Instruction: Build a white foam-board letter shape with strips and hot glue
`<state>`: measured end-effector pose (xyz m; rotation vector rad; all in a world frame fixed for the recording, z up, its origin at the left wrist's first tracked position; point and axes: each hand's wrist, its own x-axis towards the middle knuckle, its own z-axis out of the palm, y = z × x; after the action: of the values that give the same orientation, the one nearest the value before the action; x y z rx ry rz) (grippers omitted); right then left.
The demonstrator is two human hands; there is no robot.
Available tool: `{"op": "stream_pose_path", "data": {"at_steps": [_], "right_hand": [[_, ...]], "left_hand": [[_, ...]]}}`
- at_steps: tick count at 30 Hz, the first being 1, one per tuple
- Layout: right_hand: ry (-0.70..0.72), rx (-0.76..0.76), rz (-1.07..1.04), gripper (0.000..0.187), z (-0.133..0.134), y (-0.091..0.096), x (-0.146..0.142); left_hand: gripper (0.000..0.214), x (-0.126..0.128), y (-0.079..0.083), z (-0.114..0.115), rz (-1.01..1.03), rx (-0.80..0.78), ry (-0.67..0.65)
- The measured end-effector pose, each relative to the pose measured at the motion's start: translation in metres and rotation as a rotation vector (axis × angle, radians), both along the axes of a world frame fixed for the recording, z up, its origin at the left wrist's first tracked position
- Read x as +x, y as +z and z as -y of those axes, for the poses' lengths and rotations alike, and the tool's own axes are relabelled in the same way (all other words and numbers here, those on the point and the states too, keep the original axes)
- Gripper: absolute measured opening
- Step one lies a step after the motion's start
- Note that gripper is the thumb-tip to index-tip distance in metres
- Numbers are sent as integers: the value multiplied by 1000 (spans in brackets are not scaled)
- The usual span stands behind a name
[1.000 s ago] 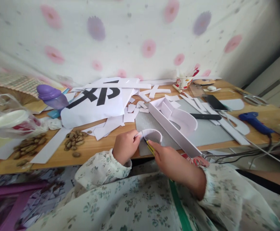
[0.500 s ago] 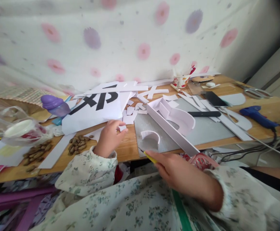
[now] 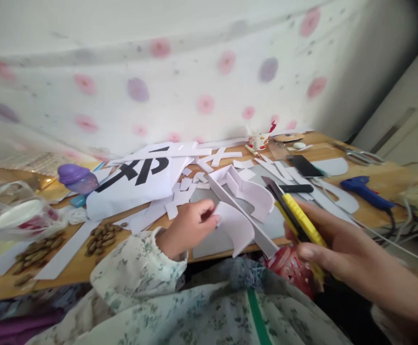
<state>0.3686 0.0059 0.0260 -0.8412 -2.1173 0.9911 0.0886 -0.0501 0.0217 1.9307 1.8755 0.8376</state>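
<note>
My left hand (image 3: 191, 225) pinches the edge of a curved white foam-board strip (image 3: 236, 227), lifted above the grey cutting mat (image 3: 212, 247). In my right hand (image 3: 353, 254) is a yellow and black utility knife (image 3: 297, 215), its blade pointing up and to the left. Between the hands, partly behind the strip, lies a white foam-board letter form (image 3: 254, 194) with raised side walls. Small white offcuts (image 3: 185, 184) are scattered left of the mat.
Printed paper sheets (image 3: 140, 177) lie at the back left, near piles of peanuts (image 3: 103, 238) and a plastic cup (image 3: 24, 218). A blue glue gun (image 3: 365, 191) with cables rests at right. Scissors (image 3: 360, 154) and a patterned paper cup (image 3: 259, 141) are farther back.
My left hand has moved right and picked up the curved strip from the mat. My right hand has raised the knife and moved right, away from the table edge. The view has shifted.
</note>
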Motion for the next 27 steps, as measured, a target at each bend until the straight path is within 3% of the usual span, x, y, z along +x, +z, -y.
{"op": "stream_pose_path", "data": {"at_steps": [3, 6, 13, 20, 24, 27], "right_hand": [[-25, -86, -70, 61, -14, 12, -19], [-33, -126, -123, 52, -28, 18, -26], [-144, -68, -239, 26, -50, 7, -7], [-86, -12, -286, 29, -63, -2, 7], [-136, 275, -7, 30, -66, -7, 19], [-182, 350, 281, 12, -65, -15, 22]], "left_hand": [[14, 32, 26, -14, 57, 44, -133], [11, 61, 35, -33, 139, 134, -110], [26, 98, 11, -65, 587, 79, -241], [40, 111, -5, -82, 528, 110, -318], [40, 102, -12, -89, 442, 163, -335], [46, 95, -16, -90, 408, 174, -349]]}}
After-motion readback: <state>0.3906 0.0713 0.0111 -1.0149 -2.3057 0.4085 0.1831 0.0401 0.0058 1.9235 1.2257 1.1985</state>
